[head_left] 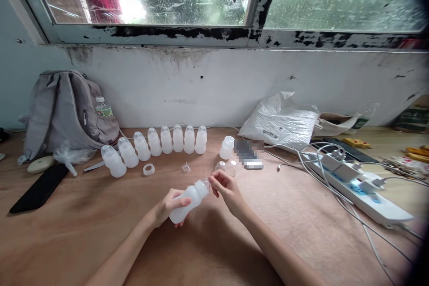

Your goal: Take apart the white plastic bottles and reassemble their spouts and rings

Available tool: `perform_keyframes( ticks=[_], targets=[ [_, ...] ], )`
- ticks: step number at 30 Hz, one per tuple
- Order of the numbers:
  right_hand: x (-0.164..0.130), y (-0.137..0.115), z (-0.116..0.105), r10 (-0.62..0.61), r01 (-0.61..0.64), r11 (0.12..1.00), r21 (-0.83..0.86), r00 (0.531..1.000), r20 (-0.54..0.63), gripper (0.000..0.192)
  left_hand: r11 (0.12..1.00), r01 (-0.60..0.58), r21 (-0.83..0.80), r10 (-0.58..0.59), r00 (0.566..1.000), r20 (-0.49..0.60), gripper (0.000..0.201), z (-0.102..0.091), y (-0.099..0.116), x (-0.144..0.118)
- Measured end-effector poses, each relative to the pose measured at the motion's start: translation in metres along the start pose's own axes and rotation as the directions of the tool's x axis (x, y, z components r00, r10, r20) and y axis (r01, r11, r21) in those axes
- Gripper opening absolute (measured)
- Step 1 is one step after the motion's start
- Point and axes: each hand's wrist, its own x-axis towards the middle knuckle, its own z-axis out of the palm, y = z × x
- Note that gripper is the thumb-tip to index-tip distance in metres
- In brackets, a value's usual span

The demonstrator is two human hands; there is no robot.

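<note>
Centre frame: left hand (169, 208) grips a translucent white plastic bottle (189, 200) by its body, tilted so the neck faces the right hand (225, 187), whose fingers pinch at the mouth (small part there, unclear). Row of matching capped bottles (157, 143) sits upper left.

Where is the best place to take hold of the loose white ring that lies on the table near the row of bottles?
Probably pinch the white ring by its rim from above: it lies flat with its hole upward, and bare table surrounds it.
</note>
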Motion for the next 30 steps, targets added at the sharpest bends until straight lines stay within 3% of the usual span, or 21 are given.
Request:
perform_keyframes(
  ticks=[6,10,14,16,18,20,23,27,30],
  targets=[
    [0.003,-0.001,-0.004,-0.053,0.054,0.999,0.007,0.997,-0.049,0.023,0.997,0.076,-0.022,-0.077,0.997,-0.029,0.032,-0.010,-0.001,0.001],
    [0.002,0.006,-0.005,-0.134,0.117,0.967,-0.225,0.989,-0.063,0.018,0.988,-0.103,-0.111,0.081,0.978,-0.190,0.033,-0.015,-0.003,0.004],
    [-0.003,0.017,0.000,-0.196,0.252,0.800,-0.545,0.968,0.159,0.014,0.957,-0.291,-0.009,0.273,0.907,-0.319,0.036,-0.018,-0.007,0.011],
    [-0.005,0.019,0.003,-0.196,0.300,0.729,-0.615,0.953,0.233,0.012,0.941,-0.313,0.131,0.339,0.858,-0.385,0.042,-0.020,-0.011,0.014],
    [-0.004,0.018,0.007,-0.242,0.328,0.695,-0.640,0.945,0.222,0.014,0.921,-0.292,0.259,0.381,0.817,-0.433,0.050,-0.022,-0.015,0.015],
    [-0.001,0.012,0.011,-0.332,0.357,0.676,-0.645,0.929,0.166,0.025,0.898,-0.252,0.361,0.405,0.795,-0.452,0.053,-0.022,-0.017,0.014],
    [0.007,0.000,0.016,-0.429,0.414,0.622,-0.665,0.890,0.153,0.031,0.862,-0.224,0.455,0.431,0.797,-0.423,0.049,-0.020,-0.018,0.011],
    [0.020,-0.017,0.018,-0.411,0.461,0.570,-0.681,0.877,0.250,0.015,0.836,-0.285,0.469,0.474,0.806,-0.354,0.053,-0.016,-0.016,0.008],
    [0.036,-0.033,0.009,-0.397,0.473,0.487,-0.734,0.869,0.296,0.012,0.817,-0.335,0.469,0.530,0.756,-0.383,0.062,-0.016,-0.014,0.009]
  ],
)
